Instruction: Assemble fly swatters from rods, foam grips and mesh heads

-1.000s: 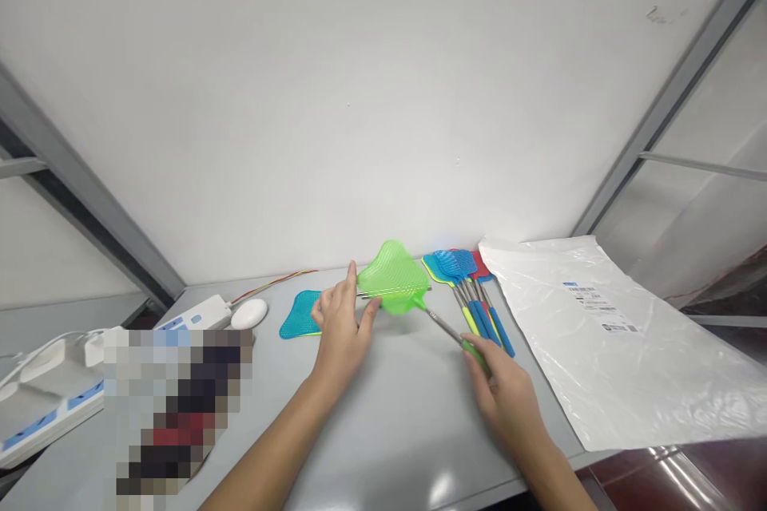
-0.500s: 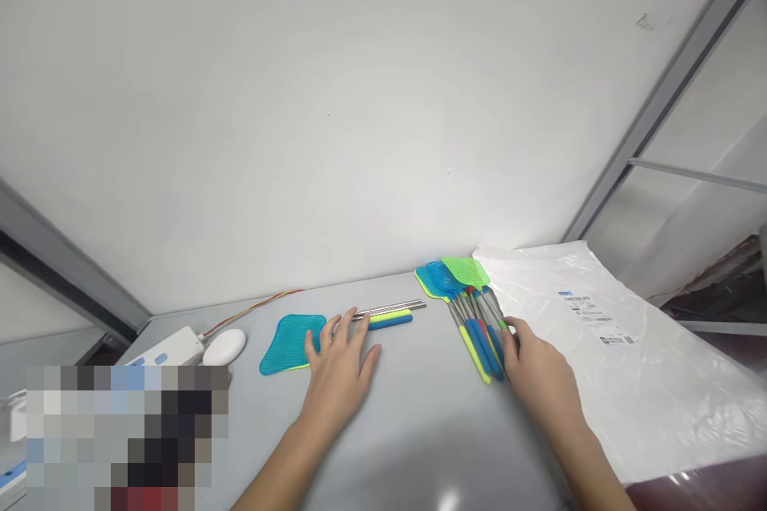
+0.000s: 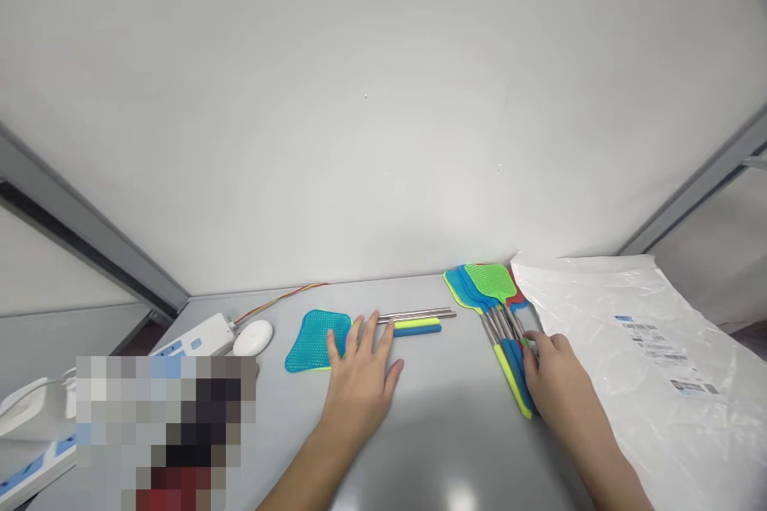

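No text readable. White plastic bag [image 3: 677, 435] on right side of desk [image 3: 443, 431] carries printed label [image 3: 662, 354], lines too small to make out.

I'm holding a green fly swatter [image 3: 497, 286] whose head [image 3: 490, 279] is showing perforated plastic. The metal rods [image 3: 423, 315] before me are gleaming — smooth and polished — while the loose handles [image 3: 418, 324] are looking matt. My table [image 3: 443, 391] is reflecting light with a smooth sheen; the mailing bag [image 3: 581, 303] is shining, crinkled, glossy plastic.
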Demonstrator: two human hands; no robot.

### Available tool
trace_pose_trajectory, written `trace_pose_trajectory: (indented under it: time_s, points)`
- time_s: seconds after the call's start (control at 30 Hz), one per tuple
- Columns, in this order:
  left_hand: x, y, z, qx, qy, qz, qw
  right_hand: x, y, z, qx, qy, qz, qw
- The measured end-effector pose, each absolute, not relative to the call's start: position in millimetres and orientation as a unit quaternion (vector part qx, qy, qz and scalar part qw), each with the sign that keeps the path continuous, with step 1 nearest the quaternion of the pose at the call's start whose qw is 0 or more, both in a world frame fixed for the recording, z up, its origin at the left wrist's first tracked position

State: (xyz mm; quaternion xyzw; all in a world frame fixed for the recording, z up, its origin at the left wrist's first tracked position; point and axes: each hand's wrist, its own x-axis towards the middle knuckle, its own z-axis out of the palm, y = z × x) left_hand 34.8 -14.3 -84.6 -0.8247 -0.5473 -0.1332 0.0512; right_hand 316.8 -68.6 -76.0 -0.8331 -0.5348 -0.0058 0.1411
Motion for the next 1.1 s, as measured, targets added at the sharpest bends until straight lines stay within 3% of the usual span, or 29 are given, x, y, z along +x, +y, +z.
trace_pose_trajectory:
  time_s: [0.4,0.67,0.8,1.1]
  points:
    - [33.4,-17.5,-83.6,-0.835,-0.533,-0.137,0.018,309.4,-58.0,-49.6,-0.758,-0.633,-0.011,0.157]
    - [17.8,-15.2,-59.4,-0.838,-0.53,-0.12,0.054,262.2,21.3,-25.6,-0.601,-0.799,0.026,0.001]
    - [-17.6,0.4,-44.1,-0.792,-0.595,-0.108,0.076,250.9,52.1,-34.9,-0.568,-0.823,0.025,-0.015]
    - [-58.9,14.5,-50.0,-0.81,-0.576,-0.089,-0.063,244.0,70.1,-44.2,-0.516,-0.854,0.062,-0.023]
